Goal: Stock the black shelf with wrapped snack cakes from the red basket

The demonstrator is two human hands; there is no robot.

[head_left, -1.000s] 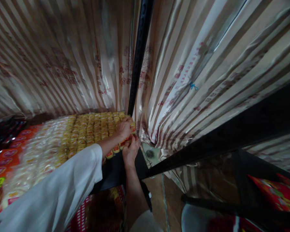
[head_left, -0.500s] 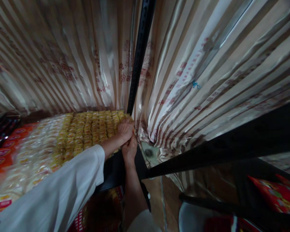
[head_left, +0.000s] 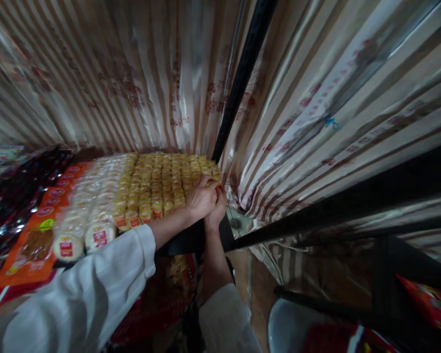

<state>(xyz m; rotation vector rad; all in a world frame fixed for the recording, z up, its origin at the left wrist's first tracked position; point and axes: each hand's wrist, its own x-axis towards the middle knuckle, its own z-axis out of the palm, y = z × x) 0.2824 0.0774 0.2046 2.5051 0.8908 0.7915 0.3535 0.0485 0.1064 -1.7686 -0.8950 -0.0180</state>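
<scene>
Several rows of small yellow-wrapped snack packets (head_left: 161,179) stand close together on a dark shelf (head_left: 185,240). At the right end of the rows, my left hand (head_left: 201,200) reaches across with its fingers bent over the packets. My right hand (head_left: 216,208) is right beside it, touching it, with its fingers curled around the end of the row. A bit of yellow wrapper shows at the fingertips of both hands. How much each hand grips is partly hidden by the fingers.
Left of the yellow rows are white round packs in clear wrap (head_left: 101,233), an orange bag (head_left: 33,250) and dark shiny packs (head_left: 18,201). A black upright post (head_left: 238,73) rises behind the corner. Striped curtain sheeting (head_left: 297,108) hangs behind. A black rail (head_left: 316,211) runs right.
The view has swung left, so more packs show at the left. Both hands stay at the right end of the yellow rows, and my left hand's fingers have shifted slightly.
</scene>
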